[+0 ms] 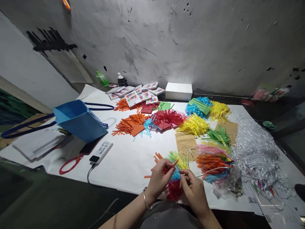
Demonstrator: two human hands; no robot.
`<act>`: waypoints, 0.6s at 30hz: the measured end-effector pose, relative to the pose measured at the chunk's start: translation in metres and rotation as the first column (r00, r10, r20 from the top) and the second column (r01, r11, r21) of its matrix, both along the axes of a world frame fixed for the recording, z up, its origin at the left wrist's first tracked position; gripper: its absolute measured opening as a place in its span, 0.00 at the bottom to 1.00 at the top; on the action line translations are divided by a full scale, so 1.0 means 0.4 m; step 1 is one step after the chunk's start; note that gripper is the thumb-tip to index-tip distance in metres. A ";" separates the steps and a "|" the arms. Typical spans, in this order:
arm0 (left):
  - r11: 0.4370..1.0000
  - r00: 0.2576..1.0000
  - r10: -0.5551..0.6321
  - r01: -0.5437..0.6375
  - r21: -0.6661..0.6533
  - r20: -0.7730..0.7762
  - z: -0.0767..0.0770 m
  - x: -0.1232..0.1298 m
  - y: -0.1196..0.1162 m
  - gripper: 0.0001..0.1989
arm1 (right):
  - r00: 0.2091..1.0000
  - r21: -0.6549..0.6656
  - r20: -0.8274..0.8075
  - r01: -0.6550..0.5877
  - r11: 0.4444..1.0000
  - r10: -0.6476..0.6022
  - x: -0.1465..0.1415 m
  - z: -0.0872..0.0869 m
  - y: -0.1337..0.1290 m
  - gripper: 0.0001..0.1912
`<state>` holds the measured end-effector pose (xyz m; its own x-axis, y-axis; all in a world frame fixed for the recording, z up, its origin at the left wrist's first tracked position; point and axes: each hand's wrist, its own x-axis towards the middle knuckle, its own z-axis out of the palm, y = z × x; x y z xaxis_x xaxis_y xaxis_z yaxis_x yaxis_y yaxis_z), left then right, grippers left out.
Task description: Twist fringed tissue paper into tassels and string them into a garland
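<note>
- Lower middle of the frame: the left hand [160, 178] is nearly closed, thumb and fingertips pinching a narrow orange strip [175, 163] that sticks out toward the upper right. A silvery bangle [145, 200] circles that wrist.
- Just right of it, the right hand [194, 187] has its fingers curled and its thumb drawn in close to them; from here I can't tell what, if anything, lies between them.
- Behind and below both hands spreads a many-coloured fringe bundle [174, 190], orange, yellow-green, blue and red, partly hidden by them.
- Right of centre, brown paper [182, 141] lies under a loop of pale cord [189, 153]; beside it sits an orange-and-blue fringe bundle [207, 165], next to crumpled clear plastic [228, 187].
- At the right, I see a big tangle of silvery-white strands [254, 149].
- Across the middle run orange fringe [131, 124], red fringe [168, 119] and yellow fringe [194, 124].
- Behind those, printed packets [132, 99] lie piled left of a white box [178, 92].
- At the left, a blue bag [78, 122] tilts near a white device [103, 151] on the white-covered table [128, 159].
</note>
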<state>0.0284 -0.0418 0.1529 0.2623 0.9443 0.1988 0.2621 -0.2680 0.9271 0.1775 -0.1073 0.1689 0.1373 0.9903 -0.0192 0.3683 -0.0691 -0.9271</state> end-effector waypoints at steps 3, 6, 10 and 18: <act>1.000 1.000 -0.012 0.012 -0.005 0.001 0.002 0.005 -0.008 0.04 | 0.999 0.011 0.042 0.026 1.000 -0.026 0.001 -0.001 -0.003 0.16; 1.000 1.000 -0.015 0.015 0.005 -0.022 0.001 0.010 -0.012 0.05 | 0.996 0.010 0.065 0.064 0.998 -0.064 0.003 -0.004 -0.005 0.15; 0.999 0.998 -0.005 0.007 0.037 -0.067 -0.006 0.016 -0.015 0.05 | 0.993 -0.024 0.062 0.098 0.995 -0.097 0.008 -0.003 -0.002 0.15; 0.950 0.964 -0.066 0.140 0.281 -0.256 -0.022 0.020 -0.019 0.09 | 0.984 -0.133 -0.143 0.089 0.987 -0.108 0.003 -0.013 0.003 0.16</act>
<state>0.0364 -0.0495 0.1441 0.4295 0.8183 0.3820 0.4233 -0.5560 0.7153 0.1785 -0.1061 0.1638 0.2203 0.9605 -0.1699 0.2125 -0.2173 -0.9527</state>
